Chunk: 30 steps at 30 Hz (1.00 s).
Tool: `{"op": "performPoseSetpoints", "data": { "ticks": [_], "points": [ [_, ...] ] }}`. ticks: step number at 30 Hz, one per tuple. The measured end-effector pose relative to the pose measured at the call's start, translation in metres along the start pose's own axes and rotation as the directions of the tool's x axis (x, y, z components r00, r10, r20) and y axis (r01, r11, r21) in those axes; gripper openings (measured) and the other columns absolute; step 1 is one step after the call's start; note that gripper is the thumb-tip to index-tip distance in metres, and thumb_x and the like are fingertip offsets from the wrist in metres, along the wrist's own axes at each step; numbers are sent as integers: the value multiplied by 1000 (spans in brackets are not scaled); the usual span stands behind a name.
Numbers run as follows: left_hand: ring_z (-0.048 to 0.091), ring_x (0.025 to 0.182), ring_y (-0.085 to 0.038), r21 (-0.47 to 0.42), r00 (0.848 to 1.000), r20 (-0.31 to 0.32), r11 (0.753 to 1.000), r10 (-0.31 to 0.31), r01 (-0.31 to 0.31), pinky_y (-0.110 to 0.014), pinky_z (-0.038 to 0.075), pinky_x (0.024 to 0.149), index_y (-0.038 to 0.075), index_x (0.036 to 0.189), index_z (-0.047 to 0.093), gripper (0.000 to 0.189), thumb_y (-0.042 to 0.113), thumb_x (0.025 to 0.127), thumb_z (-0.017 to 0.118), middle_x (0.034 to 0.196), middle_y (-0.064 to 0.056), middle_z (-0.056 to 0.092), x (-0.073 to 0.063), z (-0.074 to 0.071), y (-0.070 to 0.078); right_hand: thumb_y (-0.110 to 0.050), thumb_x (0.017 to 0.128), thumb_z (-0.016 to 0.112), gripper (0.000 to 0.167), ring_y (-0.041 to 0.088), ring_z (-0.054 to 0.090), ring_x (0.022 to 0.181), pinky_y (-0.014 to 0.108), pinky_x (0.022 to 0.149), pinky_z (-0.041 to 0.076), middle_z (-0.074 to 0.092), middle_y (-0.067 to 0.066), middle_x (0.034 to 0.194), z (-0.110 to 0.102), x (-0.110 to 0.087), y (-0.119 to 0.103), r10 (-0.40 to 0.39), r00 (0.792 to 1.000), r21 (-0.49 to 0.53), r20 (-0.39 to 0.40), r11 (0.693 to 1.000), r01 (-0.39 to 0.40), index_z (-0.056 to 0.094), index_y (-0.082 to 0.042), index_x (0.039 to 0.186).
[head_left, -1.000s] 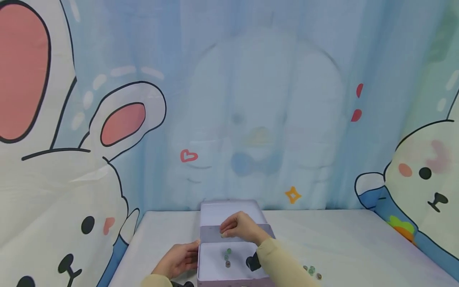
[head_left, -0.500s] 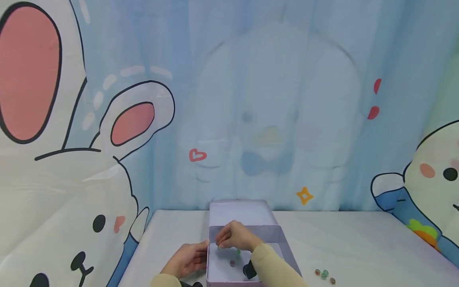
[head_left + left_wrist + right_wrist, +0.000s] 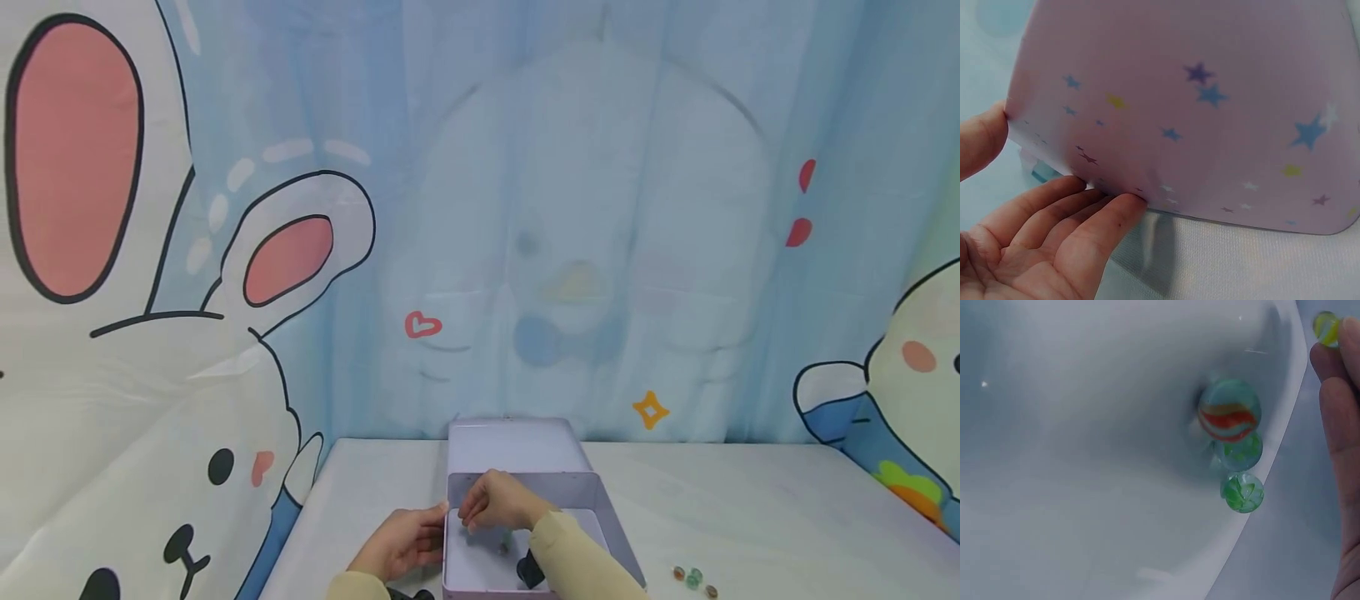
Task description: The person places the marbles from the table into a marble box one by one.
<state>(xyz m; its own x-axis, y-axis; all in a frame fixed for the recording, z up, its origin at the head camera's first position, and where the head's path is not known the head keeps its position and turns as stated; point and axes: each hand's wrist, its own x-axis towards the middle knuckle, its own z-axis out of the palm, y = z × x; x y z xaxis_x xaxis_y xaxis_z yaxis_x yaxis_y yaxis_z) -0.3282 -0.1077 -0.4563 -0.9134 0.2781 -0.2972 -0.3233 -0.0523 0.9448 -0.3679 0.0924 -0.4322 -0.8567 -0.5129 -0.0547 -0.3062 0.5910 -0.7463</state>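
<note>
An open lavender tin box stands on the table with its lid tipped back. My left hand holds the box's left side, thumb at the upper edge and fingertips along the lower one. Stars decorate that pink wall in the left wrist view. My right hand is low over the box's inside, pinching a yellow-green marble between thumb and fingertip. Close to it lie a marble with an orange swirl and two green-streaked marbles, partly hidden by the hand in the head view.
Several loose marbles lie on the white tabletop to the right of the box. Behind the table hangs a blue curtain with cartoon prints. A black wrist mount sits under the right sleeve.
My right hand has come down from above the back of the box to near its floor with the marble. The head view has swung left. My left hand stays at the box's side.
</note>
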Motion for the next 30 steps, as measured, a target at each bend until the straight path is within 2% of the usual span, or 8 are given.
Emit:
{"op": "performPoseSetpoints", "data": {
  "ticks": [12,15,19,26,30],
  "points": [
    [69,116,-35,-5,1000,-3,1000,-8,8,-48,58,100,-21,132,52,57,28,104,60,125,-31,67,-1,2,1,8,81,79,17,11,71,78,32,76,64,79,4,86,-1,0,3,11,1000,9,-19,1000,-11,79,-2,94],
    [69,116,-34,-8,1000,2,1000,-2,2,-48,58,100,-22,132,51,57,27,105,60,125,-32,67,-1,0,-1,8,81,80,16,11,72,78,30,75,63,79,5,87,-1,-1,1,-3,1000,13,-26,1000,3,79,-2,94],
    [68,117,-35,-1,1000,16,1000,5,-5,-49,57,101,-23,133,49,58,26,105,59,127,-34,65,0,6,-1,7,82,80,14,14,74,80,29,73,63,80,9,88,-9,-11,0,-35,998,34,-60,999,37,78,-1,94],
    [65,119,-38,31,1000,26,999,-15,14,-52,54,105,-24,136,45,65,30,105,60,132,-37,60,-4,5,-1,1,85,80,14,15,74,82,30,73,63,79,10,91,-43,-37,-3,-35,986,57,-163,997,45,79,0,98],
    [67,113,-32,39,999,52,999,-8,6,-52,52,107,-24,138,42,69,32,104,60,133,-36,60,-8,-1,0,-1,87,78,17,17,75,85,31,75,64,79,13,95,-74,-59,2,-26,976,33,-216,999,34,77,2,103]
  ]
}}
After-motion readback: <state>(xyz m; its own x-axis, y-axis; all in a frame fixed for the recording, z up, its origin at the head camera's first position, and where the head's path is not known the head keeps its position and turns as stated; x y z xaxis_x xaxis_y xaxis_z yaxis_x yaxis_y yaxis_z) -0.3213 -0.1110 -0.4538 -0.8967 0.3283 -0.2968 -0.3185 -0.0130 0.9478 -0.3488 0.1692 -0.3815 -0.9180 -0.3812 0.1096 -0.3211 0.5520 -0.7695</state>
